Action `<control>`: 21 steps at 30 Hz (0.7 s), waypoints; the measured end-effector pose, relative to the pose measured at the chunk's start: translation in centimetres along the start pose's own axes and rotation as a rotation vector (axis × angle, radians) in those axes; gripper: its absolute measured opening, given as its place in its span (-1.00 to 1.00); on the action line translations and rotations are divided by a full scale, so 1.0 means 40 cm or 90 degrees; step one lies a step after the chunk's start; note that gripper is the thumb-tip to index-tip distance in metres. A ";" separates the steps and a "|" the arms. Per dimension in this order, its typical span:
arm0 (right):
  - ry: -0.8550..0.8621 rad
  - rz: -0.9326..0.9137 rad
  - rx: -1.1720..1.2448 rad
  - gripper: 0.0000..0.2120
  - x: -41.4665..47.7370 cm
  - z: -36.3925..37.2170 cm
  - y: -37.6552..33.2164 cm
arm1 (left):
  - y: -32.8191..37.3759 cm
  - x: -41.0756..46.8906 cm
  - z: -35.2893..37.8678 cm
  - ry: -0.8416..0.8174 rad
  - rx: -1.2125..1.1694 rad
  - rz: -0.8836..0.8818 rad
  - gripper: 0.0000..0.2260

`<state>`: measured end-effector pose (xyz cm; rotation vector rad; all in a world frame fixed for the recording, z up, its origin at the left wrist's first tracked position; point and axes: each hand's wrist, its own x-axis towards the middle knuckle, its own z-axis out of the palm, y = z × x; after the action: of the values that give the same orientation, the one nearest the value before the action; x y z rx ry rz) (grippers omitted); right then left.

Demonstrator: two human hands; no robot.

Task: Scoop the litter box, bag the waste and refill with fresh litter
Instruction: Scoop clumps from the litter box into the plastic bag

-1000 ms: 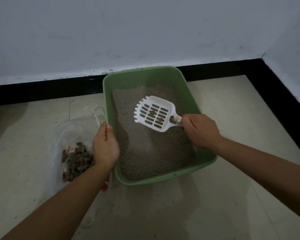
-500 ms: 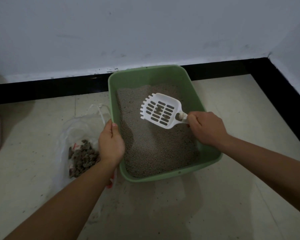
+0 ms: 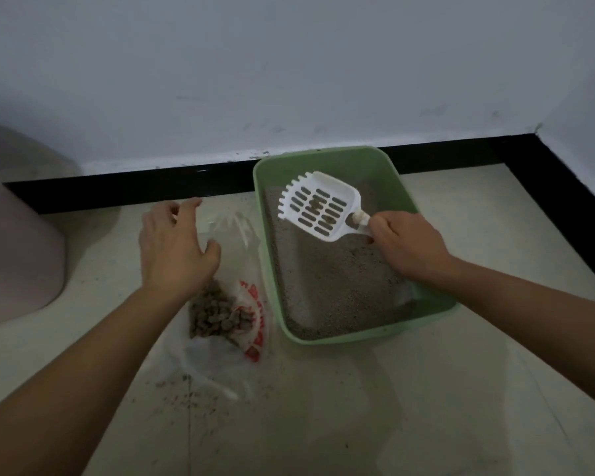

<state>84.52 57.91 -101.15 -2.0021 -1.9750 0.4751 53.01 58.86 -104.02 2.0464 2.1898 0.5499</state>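
Here the right hand (image 3: pixel 409 249) grips a white slotted scoop (image 3: pixel 349 202) bearing small clumps (image 3: pixel 314 205), left hand (image 3: pixel 172 249) spread wide.

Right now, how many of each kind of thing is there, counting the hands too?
Hands: 2 (left hand, right hand)
Green litter box: 1
White scoop: 1
Clear bag: 1
Big pink thing at the left edge: 1
Total: 6
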 end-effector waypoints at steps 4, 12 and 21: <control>0.009 -0.041 0.037 -0.64 -0.021 -0.016 -0.116 | -0.086 -0.010 -0.001 -0.202 -0.037 -0.185 -0.18; -0.220 -0.335 -0.358 -0.68 -0.162 0.087 -0.295 | -0.139 -0.022 -0.004 -0.110 -0.283 -0.335 -0.57; -0.183 -0.384 -0.414 -0.44 -0.162 0.057 -0.273 | -0.150 -0.023 0.003 -0.090 -0.323 -0.395 -0.58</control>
<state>73.64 51.59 -98.35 -1.5279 -3.0528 -0.0463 47.46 57.78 -106.24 1.0550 2.1478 0.7444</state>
